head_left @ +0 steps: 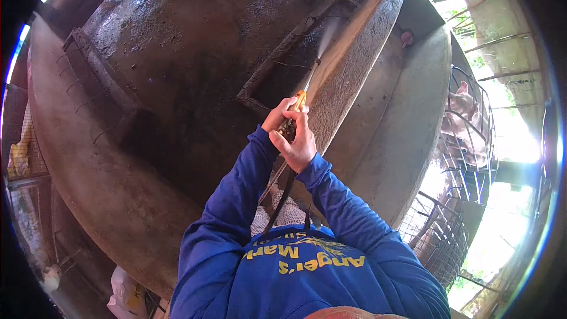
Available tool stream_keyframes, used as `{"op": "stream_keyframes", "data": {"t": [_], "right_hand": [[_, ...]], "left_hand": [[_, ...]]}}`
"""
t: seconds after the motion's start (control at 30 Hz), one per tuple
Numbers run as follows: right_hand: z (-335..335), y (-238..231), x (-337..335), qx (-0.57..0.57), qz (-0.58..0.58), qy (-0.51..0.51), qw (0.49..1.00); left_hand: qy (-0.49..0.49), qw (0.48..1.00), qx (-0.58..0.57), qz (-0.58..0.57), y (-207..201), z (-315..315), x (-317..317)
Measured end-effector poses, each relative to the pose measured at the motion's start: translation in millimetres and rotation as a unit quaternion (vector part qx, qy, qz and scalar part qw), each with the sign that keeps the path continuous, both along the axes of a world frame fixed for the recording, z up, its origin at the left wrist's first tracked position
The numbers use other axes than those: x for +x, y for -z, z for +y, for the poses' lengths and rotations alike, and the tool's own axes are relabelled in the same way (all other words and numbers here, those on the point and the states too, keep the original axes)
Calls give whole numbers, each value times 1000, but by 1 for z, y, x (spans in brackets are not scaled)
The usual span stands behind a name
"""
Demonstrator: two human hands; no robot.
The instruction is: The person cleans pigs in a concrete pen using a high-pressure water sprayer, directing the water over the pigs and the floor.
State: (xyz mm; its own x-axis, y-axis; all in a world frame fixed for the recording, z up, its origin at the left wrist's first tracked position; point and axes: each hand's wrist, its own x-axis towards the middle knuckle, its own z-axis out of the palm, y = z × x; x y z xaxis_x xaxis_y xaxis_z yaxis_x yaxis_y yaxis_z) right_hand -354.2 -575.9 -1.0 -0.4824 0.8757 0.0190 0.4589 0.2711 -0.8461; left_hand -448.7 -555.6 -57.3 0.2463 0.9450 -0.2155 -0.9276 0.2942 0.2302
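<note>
Both of my hands are closed on a spray gun [301, 98] with a yellow body and a thin metal wand [310, 75]. My left hand [275, 117] wraps round its left side, and my right hand [300, 142] grips it from the right, slightly nearer to me. From the wand's tip a white spray [328, 36] shoots forward along the pen wall, over a low rectangular concrete trough [260, 80]. A dark hose [283, 198] runs from beneath my hands toward my body. My fingers partly hide the gun's handle.
A thick concrete wall [348, 77] runs along the right of the dark, wet pen floor [201, 41]. Another trough [100, 71] lies by the curved left wall [77, 165]. Beyond the right-hand walls, a pig [463, 112] stands behind metal bars. A white sack [125, 295] sits lower left.
</note>
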Motion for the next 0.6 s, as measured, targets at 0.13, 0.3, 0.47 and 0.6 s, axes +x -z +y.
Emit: {"op": "stream_keyframes", "data": {"t": [0.13, 0.3, 0.47, 0.6], "right_hand": [[3, -2, 2, -7, 2, 0, 1000], [5, -4, 4, -12, -5, 6, 1000], [4, -4, 6, -8, -12, 5, 1000], [4, -5, 8, -31, 3, 2, 1000]], "left_hand": [[12, 1000, 7, -7, 5, 6, 3], [10, 1000, 0, -13, 0, 9, 7], [7, 1000, 5, -18, 0, 9, 9], [-6, 1000, 3, -22, 0, 9, 10]]}}
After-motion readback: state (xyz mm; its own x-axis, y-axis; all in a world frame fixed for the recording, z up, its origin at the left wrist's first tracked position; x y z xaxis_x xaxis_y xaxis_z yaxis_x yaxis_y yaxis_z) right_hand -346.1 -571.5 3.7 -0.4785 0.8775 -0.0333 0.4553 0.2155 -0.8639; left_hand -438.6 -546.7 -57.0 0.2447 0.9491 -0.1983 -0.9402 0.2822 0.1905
